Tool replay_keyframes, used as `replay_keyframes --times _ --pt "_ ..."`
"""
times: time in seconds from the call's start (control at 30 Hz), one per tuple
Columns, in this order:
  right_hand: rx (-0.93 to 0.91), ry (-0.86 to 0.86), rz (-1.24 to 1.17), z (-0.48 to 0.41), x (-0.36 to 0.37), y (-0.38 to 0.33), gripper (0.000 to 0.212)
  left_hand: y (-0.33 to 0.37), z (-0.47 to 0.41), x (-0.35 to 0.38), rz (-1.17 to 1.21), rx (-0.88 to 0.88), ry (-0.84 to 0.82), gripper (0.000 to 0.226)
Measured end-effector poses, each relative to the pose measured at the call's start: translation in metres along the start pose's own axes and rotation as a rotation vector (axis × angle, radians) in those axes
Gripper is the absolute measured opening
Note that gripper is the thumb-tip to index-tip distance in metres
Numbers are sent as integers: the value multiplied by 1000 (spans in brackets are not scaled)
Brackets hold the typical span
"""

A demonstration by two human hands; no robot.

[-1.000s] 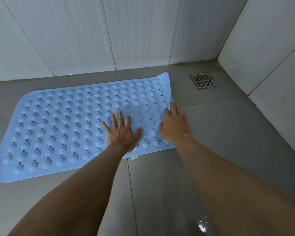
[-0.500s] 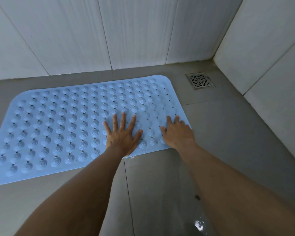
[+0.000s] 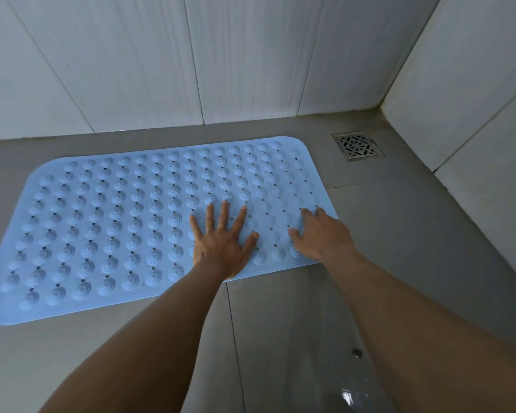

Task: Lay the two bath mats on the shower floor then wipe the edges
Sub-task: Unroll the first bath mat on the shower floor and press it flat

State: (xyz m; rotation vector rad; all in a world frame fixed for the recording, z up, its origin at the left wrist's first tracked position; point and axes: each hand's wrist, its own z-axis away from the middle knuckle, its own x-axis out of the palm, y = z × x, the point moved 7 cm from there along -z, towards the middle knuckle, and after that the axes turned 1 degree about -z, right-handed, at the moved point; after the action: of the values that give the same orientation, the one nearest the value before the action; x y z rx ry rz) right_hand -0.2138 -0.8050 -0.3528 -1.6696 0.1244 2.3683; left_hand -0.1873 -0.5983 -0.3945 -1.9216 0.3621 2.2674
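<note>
A light blue bath mat (image 3: 125, 222) with rows of round bumps and small holes lies flat on the grey tiled shower floor (image 3: 399, 239). My left hand (image 3: 221, 242) presses palm-down on the mat near its front right part, fingers spread. My right hand (image 3: 322, 236) rests on the mat's right end, fingers bent and pressing down near the edge. Only one mat is in view.
A square metal drain grate (image 3: 356, 146) sits in the floor at the back right, just beyond the mat's corner. White tiled walls (image 3: 251, 61) close the back and right sides. A wet shiny patch (image 3: 352, 394) shows on the floor near me.
The mat's right end was lifted and curled a second ago; it now lies flat. My right hand slid out to the right edge; my left hand stayed pressed in place.
</note>
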Motion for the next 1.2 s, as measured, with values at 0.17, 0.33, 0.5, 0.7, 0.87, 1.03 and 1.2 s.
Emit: replay_keyframes --times 0.17,0.33,0.5,0.7,0.87,1.03,1.2 --pt "59 21 45 -4 -6 -4 63 -5 -2 -14 31 -1 33 69" --pt "-6 118 -24 -25 -12 -56 67 -69 -15 -42 140 -124 192 60" --pt "-169 80 -45 -59 -11 -155 71 -170 -27 -47 93 -269 134 59" --pt "-350 45 -19 -94 -1 -278 71 -285 -42 -41 48 -432 1 66" --pt "-418 23 32 -122 5 -346 71 -324 -55 -55 -57 -414 34 70" --pt "-543 127 123 -138 16 -369 67 -333 -75 -48 27 -306 55 75" --pt "-558 108 126 -146 25 -368 64 -338 -79 -36 49 -292 14 66"
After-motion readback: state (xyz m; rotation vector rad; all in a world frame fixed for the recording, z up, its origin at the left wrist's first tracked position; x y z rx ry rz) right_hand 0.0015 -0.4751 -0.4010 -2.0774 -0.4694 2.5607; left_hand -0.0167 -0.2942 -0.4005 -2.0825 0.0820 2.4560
